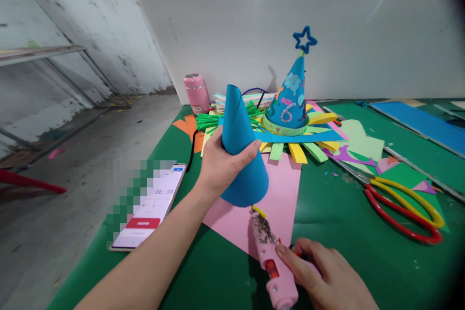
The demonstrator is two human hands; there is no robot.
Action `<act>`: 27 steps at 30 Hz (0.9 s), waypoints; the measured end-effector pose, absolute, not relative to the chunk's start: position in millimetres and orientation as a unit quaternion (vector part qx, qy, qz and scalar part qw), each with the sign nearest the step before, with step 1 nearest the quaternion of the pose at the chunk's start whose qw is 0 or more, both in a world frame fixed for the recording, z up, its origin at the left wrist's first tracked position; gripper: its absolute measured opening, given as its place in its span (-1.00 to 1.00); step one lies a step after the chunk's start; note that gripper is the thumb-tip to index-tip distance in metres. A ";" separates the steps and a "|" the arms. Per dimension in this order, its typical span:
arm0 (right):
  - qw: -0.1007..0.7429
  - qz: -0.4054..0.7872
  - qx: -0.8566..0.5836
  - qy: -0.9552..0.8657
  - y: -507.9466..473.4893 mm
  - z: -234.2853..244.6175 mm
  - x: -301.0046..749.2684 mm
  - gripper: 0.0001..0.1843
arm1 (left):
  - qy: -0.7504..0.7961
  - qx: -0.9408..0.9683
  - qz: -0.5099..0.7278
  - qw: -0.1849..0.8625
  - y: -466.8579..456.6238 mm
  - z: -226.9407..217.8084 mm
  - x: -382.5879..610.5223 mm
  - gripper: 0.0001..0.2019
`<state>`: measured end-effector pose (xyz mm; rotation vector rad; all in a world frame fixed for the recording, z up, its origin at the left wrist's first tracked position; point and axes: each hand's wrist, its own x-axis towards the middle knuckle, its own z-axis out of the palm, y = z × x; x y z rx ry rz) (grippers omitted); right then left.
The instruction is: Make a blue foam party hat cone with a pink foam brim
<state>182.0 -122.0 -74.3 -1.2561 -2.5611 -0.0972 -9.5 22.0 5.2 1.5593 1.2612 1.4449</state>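
Observation:
My left hand (221, 162) is wrapped round a blue paper cone (241, 155), holding it upright just above a pink paper sheet (279, 198). My right hand (327, 273) grips a pink hot glue gun (271, 256) at the near edge, its nozzle pointing up toward the cone's lower rim. Behind the cone stands a finished blue party hat (290, 101) with a pipe-cleaner star (305, 38) on top, resting on coloured paper strips (308, 147).
A phone (152, 208) showing a timer lies left on the green table (345, 232). Red and yellow scissors (403, 203) lie right. A pink bottle (196, 93), green pipe cleaners (210, 120) and paper scraps sit at the back. The table edge drops to the floor left.

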 end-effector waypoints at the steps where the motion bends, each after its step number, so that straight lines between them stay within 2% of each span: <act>1: 0.140 -0.040 -0.433 -0.889 -122.2 -74.9 182.4 -0.30 | 0.481 0.595 0.553 0.330 22.0 5.5 -9.4 -0.71; 19: 0.176 -0.023 -0.442 -0.879 -124.8 -70.7 185.2 -0.44 | 0.481 0.601 0.551 0.322 22.3 4.2 -9.9 -0.72; 27: 0.187 0.004 -0.466 -0.865 -126.0 -66.8 187.6 -0.38 | 0.485 0.608 0.542 0.318 23.0 3.4 -9.3 -0.71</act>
